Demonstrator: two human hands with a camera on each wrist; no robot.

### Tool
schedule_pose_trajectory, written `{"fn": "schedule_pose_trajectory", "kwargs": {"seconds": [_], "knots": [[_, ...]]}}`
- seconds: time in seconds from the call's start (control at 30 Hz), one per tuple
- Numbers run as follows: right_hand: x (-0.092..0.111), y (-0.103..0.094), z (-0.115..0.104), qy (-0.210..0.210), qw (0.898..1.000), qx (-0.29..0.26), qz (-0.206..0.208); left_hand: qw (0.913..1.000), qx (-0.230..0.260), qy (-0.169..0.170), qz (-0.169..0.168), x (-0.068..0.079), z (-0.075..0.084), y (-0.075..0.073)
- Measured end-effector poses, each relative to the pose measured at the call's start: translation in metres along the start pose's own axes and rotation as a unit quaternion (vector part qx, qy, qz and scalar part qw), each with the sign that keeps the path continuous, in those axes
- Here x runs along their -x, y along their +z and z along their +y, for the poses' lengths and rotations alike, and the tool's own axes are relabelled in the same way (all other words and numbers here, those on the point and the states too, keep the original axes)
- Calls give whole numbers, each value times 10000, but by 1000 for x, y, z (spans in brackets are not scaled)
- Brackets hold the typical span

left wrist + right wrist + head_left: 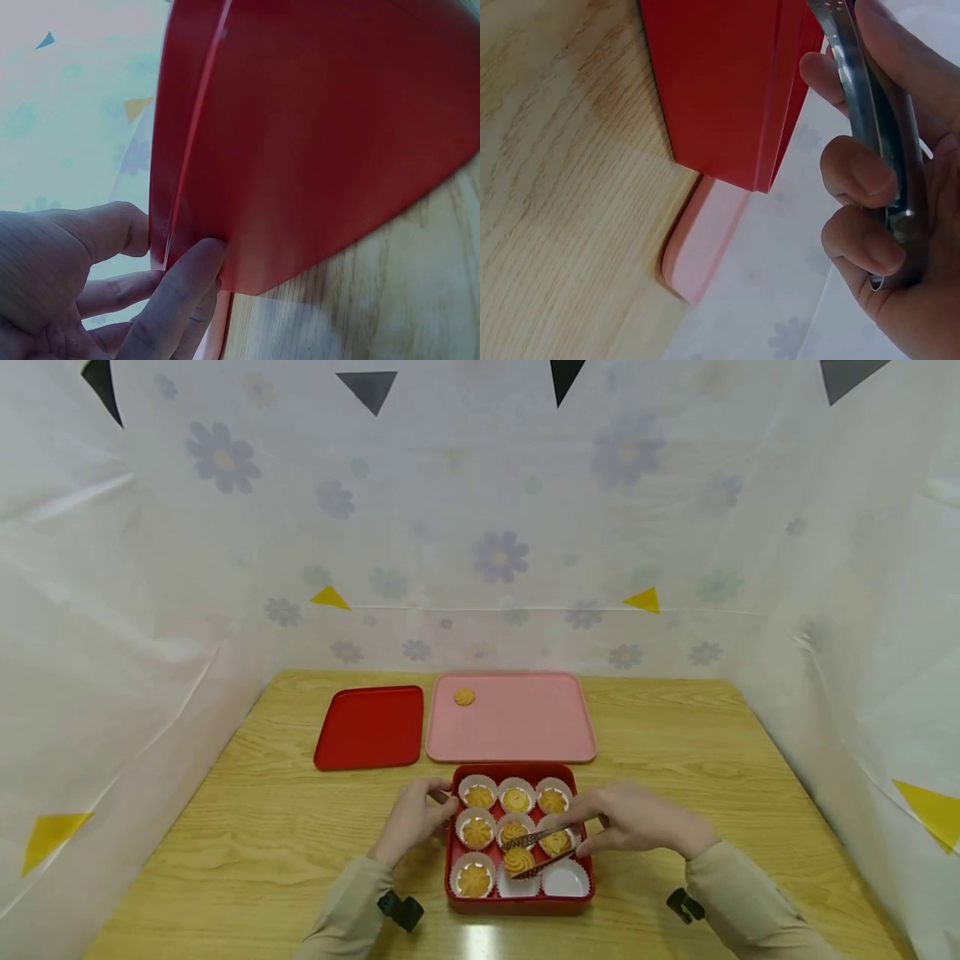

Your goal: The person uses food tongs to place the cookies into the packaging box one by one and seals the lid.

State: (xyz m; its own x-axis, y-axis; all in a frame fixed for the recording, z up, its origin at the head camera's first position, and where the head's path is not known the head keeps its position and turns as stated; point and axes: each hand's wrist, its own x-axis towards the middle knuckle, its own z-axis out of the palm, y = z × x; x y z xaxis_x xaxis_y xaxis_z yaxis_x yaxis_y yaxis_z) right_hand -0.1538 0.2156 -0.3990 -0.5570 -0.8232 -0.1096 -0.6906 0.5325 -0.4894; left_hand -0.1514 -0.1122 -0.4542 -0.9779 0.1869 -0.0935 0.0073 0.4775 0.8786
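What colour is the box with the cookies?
The box is red; it shows best in the head view.

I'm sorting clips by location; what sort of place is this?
Probably an indoor recording booth: white sheeting, flower-printed at the back, hangs around three sides of a pale wood-grain table, plus there are small black wrist-worn devices.

I see metal tongs gripping one swirled golden cookie over the front middle paper cup, squarish red box.
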Motion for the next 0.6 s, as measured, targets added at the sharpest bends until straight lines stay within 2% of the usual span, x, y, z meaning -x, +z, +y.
{"fn": "schedule_pose_trajectory", "kwargs": {"seconds": [0.2, 0.6], "knots": [[1, 3, -1, 71, 9992, 382, 65, 10000, -29, 44, -2, -1, 0, -1], [0, 6, -2, 142, 9987, 480, 101, 9999, -47, -101, 39, -3, -2, 1]]}}
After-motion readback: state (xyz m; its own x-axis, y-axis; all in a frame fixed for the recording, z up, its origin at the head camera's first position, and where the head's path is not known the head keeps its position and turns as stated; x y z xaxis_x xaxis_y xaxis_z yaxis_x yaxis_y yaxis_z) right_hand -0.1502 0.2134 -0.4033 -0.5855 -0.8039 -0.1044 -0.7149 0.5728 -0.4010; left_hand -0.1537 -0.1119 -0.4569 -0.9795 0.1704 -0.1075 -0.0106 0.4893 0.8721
